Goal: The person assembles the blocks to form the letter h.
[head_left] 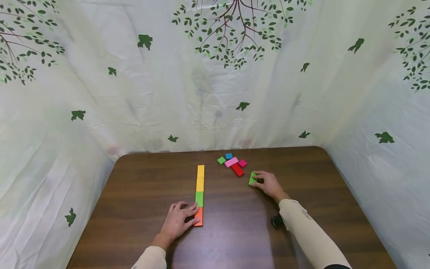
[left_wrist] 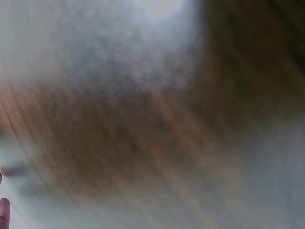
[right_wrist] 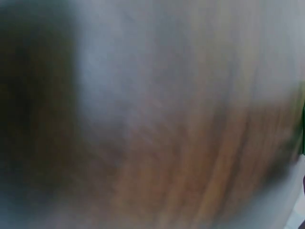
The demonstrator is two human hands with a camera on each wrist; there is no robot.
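On the table, a straight column is made of two yellow blocks (head_left: 200,177), a green block (head_left: 199,198) and an orange block (head_left: 199,218) at the near end. My left hand (head_left: 178,220) lies at the column's left side, thumb and forefinger at either end of the orange block. Farther right, my right hand (head_left: 267,183) pinches another green block (head_left: 252,178) between thumb and fingers. The left wrist view is blurred, showing only fingertips (left_wrist: 4,210) at its left edge. Equally blurred, the right wrist view has a sliver of green at its right edge.
Behind the hands, a loose group holds a small green block (head_left: 221,160), a blue block (head_left: 228,156), a pink block (head_left: 231,161), a magenta block (head_left: 242,163) and a red block (head_left: 237,170). A leaf-patterned white curtain (head_left: 208,93) hangs around the brown table (head_left: 141,186).
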